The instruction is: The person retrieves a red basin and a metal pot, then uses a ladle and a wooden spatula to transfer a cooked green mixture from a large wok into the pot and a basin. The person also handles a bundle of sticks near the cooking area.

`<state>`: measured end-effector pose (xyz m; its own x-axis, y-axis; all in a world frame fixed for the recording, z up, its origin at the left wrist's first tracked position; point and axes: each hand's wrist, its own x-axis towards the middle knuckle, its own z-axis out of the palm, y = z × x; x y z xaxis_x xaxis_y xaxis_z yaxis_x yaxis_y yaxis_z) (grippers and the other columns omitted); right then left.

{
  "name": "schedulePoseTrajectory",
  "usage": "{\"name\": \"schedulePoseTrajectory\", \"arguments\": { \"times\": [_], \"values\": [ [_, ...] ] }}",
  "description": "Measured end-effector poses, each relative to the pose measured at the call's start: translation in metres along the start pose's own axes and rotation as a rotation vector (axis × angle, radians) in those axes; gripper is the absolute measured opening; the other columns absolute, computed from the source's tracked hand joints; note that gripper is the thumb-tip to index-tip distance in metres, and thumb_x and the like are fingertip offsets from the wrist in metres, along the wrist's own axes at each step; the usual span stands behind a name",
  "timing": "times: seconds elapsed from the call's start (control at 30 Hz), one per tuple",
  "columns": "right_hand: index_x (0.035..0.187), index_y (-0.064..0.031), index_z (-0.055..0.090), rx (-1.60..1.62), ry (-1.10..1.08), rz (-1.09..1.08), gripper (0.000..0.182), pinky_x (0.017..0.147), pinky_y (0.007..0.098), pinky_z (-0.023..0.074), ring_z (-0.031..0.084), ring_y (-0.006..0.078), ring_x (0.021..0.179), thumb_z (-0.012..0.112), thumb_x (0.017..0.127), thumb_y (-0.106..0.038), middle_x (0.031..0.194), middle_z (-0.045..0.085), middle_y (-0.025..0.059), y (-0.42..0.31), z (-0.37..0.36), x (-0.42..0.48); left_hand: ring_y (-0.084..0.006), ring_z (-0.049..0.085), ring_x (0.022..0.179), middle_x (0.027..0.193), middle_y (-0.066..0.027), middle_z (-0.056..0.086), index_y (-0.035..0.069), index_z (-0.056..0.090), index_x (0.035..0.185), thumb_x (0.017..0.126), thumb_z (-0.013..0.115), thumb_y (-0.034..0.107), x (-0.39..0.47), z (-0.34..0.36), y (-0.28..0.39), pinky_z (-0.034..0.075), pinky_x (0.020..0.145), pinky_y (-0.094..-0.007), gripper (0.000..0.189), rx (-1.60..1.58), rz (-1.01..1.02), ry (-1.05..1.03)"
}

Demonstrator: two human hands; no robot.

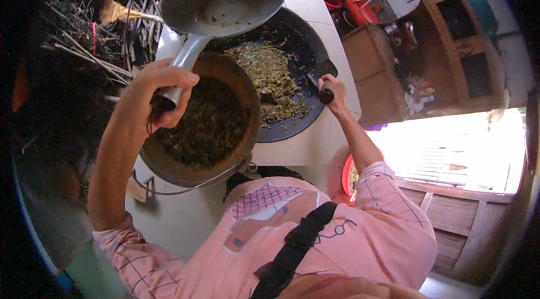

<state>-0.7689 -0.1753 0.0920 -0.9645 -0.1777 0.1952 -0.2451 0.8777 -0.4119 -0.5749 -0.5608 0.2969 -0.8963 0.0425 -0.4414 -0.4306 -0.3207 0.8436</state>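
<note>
My left hand grips the metal tube handle of a large round metal scoop, raised over the far edge of two vessels. A dark-handled spatula is in my right hand, at the right rim of a big dark wok. Chopped yellow-green plant matter lies in the wok, heaped towards its middle. Nearer and to the left, a brown metal pot with a wire bail handle holds dark, wet-looking plant matter. The scoop partly hides the wok's far side.
The wok sits in a pale tiled stove top. Bundled twigs and a straw brush lie at the left. A red basin stands beside my right arm. Right of the stove are a wooden cabinet and red baskets.
</note>
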Motion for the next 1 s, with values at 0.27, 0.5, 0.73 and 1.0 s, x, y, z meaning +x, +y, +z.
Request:
{"name": "schedulePoseTrajectory", "arguments": {
  "times": [0.27,0.5,0.73,1.0],
  "values": [
    [0.082,-0.0111,0.062,0.078,0.030,0.010,0.012,0.058,0.0367,0.0443,0.061,0.0318,0.067,0.059,0.078,-0.022,0.071,0.061,0.0148,0.040,0.013,0.032,-0.0083,0.035,0.033,0.055,-0.0024,0.044,0.003,0.047,0.088,0.071,0.059,0.023,0.021,0.027,0.001,0.026,0.029,-0.0221,0.028,0.043,-0.050,0.079],
    [0.084,-0.0090,0.061,0.305,-0.159,-0.286,0.013,0.056,0.0373,0.0433,0.059,0.0344,0.066,0.057,0.078,-0.020,0.073,0.059,0.0179,0.050,0.053,0.121,-0.0074,0.034,0.034,0.056,-0.0019,0.044,0.003,0.047,0.089,0.067,0.058,0.030,0.006,0.072,0.000,0.028,0.030,-0.0216,0.037,0.070,-0.056,0.400],
    [0.080,-0.0116,0.062,0.530,-0.742,-0.470,0.011,0.056,0.0360,0.0444,0.059,0.0236,0.064,0.062,0.072,-0.020,0.070,0.060,0.0076,-0.022,0.143,0.204,-0.0070,0.033,0.035,0.055,-0.0024,0.043,0.002,0.047,0.089,0.066,0.060,0.028,-0.018,0.101,-0.003,0.027,0.030,-0.0220,0.037,-0.023,-0.038,0.493],
    [0.089,-0.0084,0.058,0.513,-0.456,-0.495,0.017,0.059,0.0342,0.0439,0.057,0.0263,0.065,0.062,0.072,-0.006,0.072,0.059,0.0114,0.021,0.077,0.126,-0.0074,0.030,0.032,0.055,-0.0038,0.042,0.002,0.046,0.088,0.066,0.059,0.027,-0.006,0.110,0.002,0.024,0.029,-0.0220,0.036,-0.064,-0.019,0.470]
  ]
}}
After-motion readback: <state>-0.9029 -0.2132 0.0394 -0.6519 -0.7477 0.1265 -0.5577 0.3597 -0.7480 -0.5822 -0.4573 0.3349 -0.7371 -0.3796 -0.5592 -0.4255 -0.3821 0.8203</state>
